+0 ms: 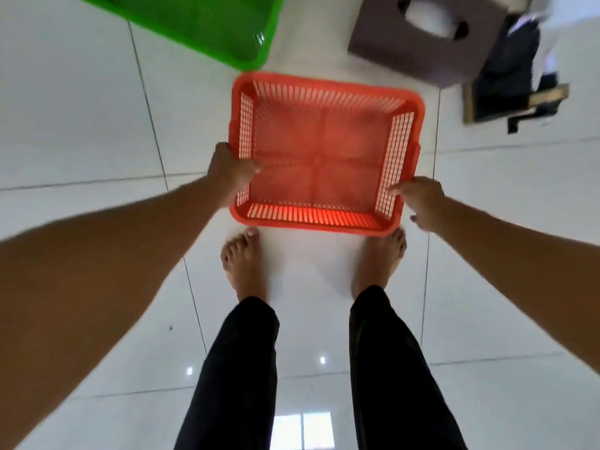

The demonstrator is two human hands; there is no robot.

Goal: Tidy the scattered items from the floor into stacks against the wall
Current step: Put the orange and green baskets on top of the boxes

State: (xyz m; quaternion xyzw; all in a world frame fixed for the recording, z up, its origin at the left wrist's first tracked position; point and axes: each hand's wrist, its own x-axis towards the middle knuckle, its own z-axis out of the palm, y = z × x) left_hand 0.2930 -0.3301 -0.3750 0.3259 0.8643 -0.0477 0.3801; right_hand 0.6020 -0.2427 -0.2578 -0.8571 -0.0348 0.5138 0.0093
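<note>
Both your hands on the red basket, above the tiled floor.

Your left hand [232,168] is clamped over the red basket [319,157] at its left wall; your right hand [422,203] touches its right wall, grip too blurred to tell. The basket sits just ahead of your bare feet [242,264]. Beyond it: green basket [207,24], dark box [422,43].

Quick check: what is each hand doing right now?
Left hand: closed on the left rim of the red basket.
Right hand: at the basket's right rim, fingers loose; grip cannot be told.
</note>
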